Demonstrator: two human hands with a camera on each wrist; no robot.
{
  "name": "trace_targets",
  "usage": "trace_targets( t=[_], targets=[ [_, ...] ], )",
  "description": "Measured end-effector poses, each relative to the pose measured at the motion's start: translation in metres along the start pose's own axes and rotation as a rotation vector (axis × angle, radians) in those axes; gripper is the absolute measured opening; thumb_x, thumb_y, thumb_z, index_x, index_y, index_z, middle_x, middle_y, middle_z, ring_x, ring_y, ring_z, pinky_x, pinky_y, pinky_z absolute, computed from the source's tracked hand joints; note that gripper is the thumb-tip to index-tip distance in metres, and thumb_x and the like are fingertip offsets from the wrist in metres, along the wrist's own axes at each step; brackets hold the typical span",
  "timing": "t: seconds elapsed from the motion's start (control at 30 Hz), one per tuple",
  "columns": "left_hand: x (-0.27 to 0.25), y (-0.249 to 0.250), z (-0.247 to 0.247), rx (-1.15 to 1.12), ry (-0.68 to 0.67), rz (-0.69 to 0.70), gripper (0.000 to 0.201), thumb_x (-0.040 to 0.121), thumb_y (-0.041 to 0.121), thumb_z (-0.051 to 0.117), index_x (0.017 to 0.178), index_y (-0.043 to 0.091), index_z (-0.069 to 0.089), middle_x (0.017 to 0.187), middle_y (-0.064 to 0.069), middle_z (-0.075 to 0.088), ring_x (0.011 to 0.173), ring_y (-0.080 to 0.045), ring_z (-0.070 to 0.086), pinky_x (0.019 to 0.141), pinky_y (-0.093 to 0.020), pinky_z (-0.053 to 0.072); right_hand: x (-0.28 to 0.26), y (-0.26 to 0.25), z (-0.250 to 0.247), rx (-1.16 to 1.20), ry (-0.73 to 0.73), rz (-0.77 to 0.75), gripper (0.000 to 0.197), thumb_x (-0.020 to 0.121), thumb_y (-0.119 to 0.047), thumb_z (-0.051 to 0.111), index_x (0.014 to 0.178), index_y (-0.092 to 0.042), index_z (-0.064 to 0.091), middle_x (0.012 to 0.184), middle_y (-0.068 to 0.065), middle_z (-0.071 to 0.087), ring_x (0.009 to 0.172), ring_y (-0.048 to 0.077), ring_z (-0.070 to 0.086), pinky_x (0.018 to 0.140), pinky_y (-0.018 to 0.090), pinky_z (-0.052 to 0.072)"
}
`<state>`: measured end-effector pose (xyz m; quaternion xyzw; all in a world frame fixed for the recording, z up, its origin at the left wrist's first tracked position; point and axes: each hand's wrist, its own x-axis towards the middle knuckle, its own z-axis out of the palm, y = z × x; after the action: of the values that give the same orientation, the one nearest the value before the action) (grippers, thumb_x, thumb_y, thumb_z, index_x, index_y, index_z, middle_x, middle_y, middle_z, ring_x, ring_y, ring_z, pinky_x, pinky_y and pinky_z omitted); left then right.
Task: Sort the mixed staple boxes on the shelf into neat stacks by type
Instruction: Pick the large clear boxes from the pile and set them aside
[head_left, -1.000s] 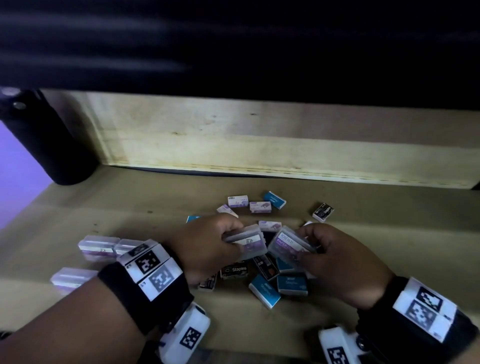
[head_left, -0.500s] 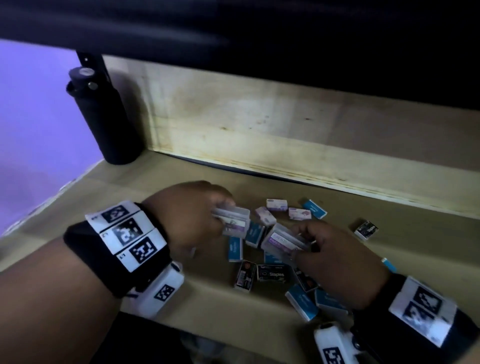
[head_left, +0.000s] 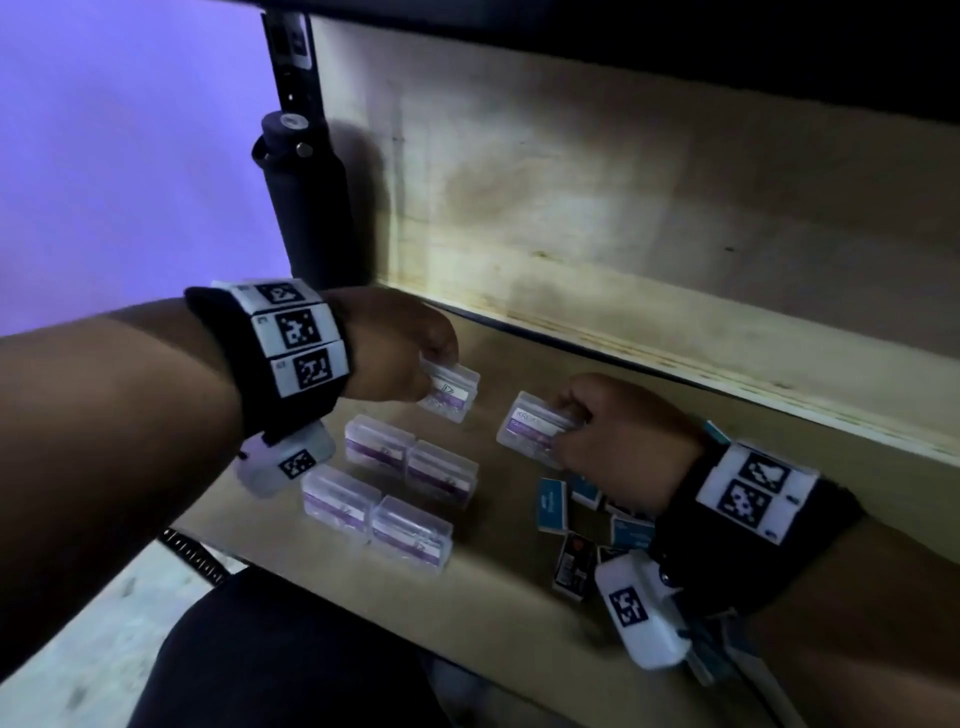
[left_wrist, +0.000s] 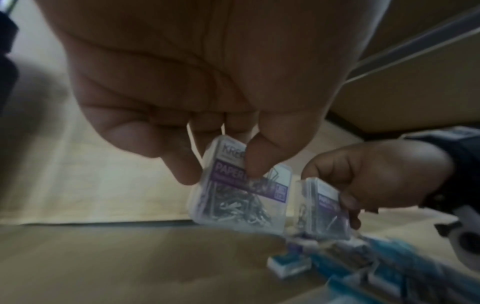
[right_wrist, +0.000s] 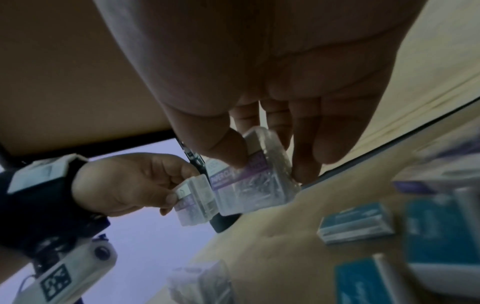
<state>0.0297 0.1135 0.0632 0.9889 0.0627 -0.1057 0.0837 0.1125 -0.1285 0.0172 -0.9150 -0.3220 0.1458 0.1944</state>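
Blue boxes (head_left: 550, 505) part-hidden by R hand (head_left: 623, 436)

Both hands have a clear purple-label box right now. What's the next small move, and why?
Probably lower the left hand and set its clear box on the shelf beside the four clear boxes already grouped there. That hand hangs just behind the group, nearer to it than the right hand, whose clear box can follow. The blue boxes remain unsorted.
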Motion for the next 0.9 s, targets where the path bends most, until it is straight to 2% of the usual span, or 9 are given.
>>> trace_targets(
  t=[0.1, 0.17, 0.27, 0.37, 0.43, 0.5, 0.57, 0.67, 0.9],
  targets=[
    [0.014, -0.015, 0.003, 0.003, -0.037, 0.015, 0.032, 0.081, 0.026, 0.068, 0.111, 0.039, 0.065, 0.096, 0.016, 0.061, 0.090, -0.008, 0.058, 0.072, -0.023, 0.043, 0.017, -0.013, 0.006, -0.046, -0.037, 0.007, 0.034, 0.076, -0.035, 0.070, 0.108, -0.034, 0.061, 0.086, -0.014, 0.055, 0.070, -0.004, 0.049, 0.053, 0.017, 0.032],
    [0.024, -0.025, 0.010, -0.004, -0.070, 0.016, 0.032, 0.081, 0.024, 0.069, 0.109, 0.039, 0.065, 0.094, 0.017, 0.061, 0.088, -0.007, 0.058, 0.067, -0.022, 0.043, 0.026, -0.021, 0.011, -0.063, -0.082, 0.007, 0.037, 0.076, -0.033, 0.072, 0.112, -0.031, 0.063, 0.093, -0.011, 0.059, 0.075, 0.005, 0.056, 0.055, 0.021, 0.036],
    [0.037, -0.037, 0.022, -0.022, -0.085, 0.006, 0.033, 0.081, 0.020, 0.071, 0.107, 0.040, 0.066, 0.089, 0.019, 0.060, 0.080, -0.002, 0.056, 0.057, -0.013, 0.036, 0.038, -0.030, 0.022, -0.136, -0.159, 0.000, 0.035, 0.080, -0.030, 0.073, 0.115, -0.027, 0.067, 0.103, -0.005, 0.067, 0.085, 0.012, 0.063, 0.059, 0.020, 0.038],
    [0.048, -0.045, 0.033, -0.035, -0.104, -0.017, 0.036, 0.082, 0.019, 0.072, 0.111, 0.040, 0.067, 0.089, 0.020, 0.062, 0.070, 0.006, 0.052, 0.050, -0.005, 0.030, 0.048, -0.035, 0.031, -0.153, -0.191, 0.017, 0.034, 0.084, -0.025, 0.072, 0.118, -0.023, 0.066, 0.113, 0.000, 0.066, 0.087, 0.013, 0.059, 0.057, 0.017, 0.035],
    [0.053, -0.048, 0.037, -0.028, -0.129, -0.019, 0.039, 0.083, 0.020, 0.073, 0.117, 0.037, 0.066, 0.099, 0.016, 0.063, 0.074, 0.004, 0.051, 0.057, -0.008, 0.033, 0.053, -0.037, 0.034, -0.172, -0.187, 0.019, 0.035, 0.085, -0.024, 0.071, 0.120, -0.023, 0.065, 0.116, 0.000, 0.065, 0.090, 0.015, 0.058, 0.058, 0.014, 0.035],
    [0.056, -0.050, 0.039, -0.050, -0.159, -0.017, 0.039, 0.084, 0.021, 0.074, 0.121, 0.033, 0.065, 0.110, 0.012, 0.064, 0.086, -0.002, 0.056, 0.071, -0.015, 0.038, 0.056, -0.037, 0.038, -0.198, -0.177, 0.004, 0.034, 0.086, -0.024, 0.069, 0.119, -0.023, 0.066, 0.117, 0.000, 0.065, 0.096, 0.017, 0.061, 0.067, 0.016, 0.036],
    [0.058, -0.052, 0.040, -0.062, -0.187, -0.015, 0.039, 0.087, 0.022, 0.075, 0.124, 0.028, 0.065, 0.116, 0.011, 0.063, 0.097, -0.005, 0.055, 0.081, -0.016, 0.036, 0.058, -0.039, 0.043, -0.189, -0.173, 0.008, 0.030, 0.085, -0.022, 0.068, 0.115, -0.022, 0.067, 0.114, 0.001, 0.066, 0.093, 0.017, 0.062, 0.069, 0.019, 0.038],
    [0.060, -0.051, 0.041, -0.027, -0.205, -0.009, 0.039, 0.087, 0.023, 0.075, 0.125, 0.029, 0.064, 0.116, 0.013, 0.062, 0.099, -0.004, 0.053, 0.084, -0.018, 0.035, 0.062, -0.041, 0.048, -0.165, -0.173, 0.031, 0.030, 0.085, -0.021, 0.067, 0.114, -0.021, 0.067, 0.110, -0.001, 0.064, 0.091, 0.017, 0.062, 0.075, 0.024, 0.049],
    [0.061, -0.047, 0.043, 0.049, -0.266, 0.036, 0.035, 0.089, 0.025, 0.072, 0.123, 0.028, 0.065, 0.117, 0.011, 0.066, 0.102, -0.006, 0.057, 0.082, -0.020, 0.037, 0.063, -0.045, 0.048, -0.222, -0.176, 0.008, 0.035, 0.086, -0.020, 0.066, 0.122, -0.019, 0.066, 0.118, 0.002, 0.065, 0.099, 0.020, 0.064, 0.074, 0.021, 0.045]
  ],
)
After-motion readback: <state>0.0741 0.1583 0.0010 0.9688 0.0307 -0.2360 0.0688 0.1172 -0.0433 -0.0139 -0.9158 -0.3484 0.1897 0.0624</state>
